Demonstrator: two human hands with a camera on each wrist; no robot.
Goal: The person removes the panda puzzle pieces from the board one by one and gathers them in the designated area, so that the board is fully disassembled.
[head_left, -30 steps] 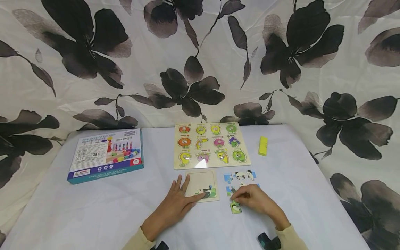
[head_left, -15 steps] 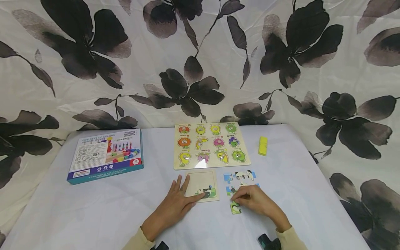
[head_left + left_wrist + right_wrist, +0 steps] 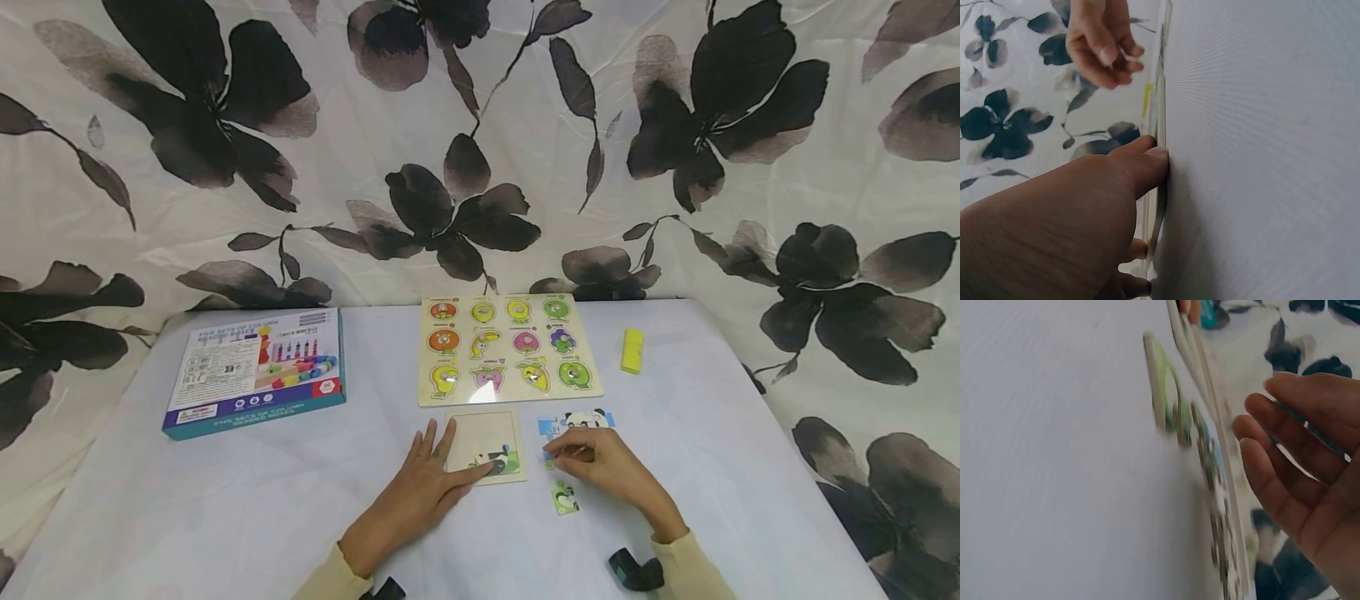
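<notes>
My left hand (image 3: 420,492) rests with spread, straight fingers on a small wooden puzzle tray (image 3: 480,427). One finger touches a panda-and-grass puzzle piece (image 3: 508,459) fitted in the tray's lower right corner. In the left wrist view, the thumb lies along the edge of the thin tray. My right hand (image 3: 611,468) hovers above loose blue panda pieces (image 3: 590,419) to the right of the tray, partly covering them. Its fingers bend loosely around nothing in the right wrist view. Below it lies a separate green puzzle piece (image 3: 1159,381), flat on the table.
Behind the tray lies a larger fruit puzzle board (image 3: 510,400). A yellow block (image 3: 632,350) sits to its right. At the back left is a boxed bead set (image 3: 255,371). A floral cloth (image 3: 570,150) hangs behind the white-covered table (image 3: 225,517).
My right hand has moved up and slightly left from beside the green piece, which now shows fully. The left hand stays in place on the tray.
</notes>
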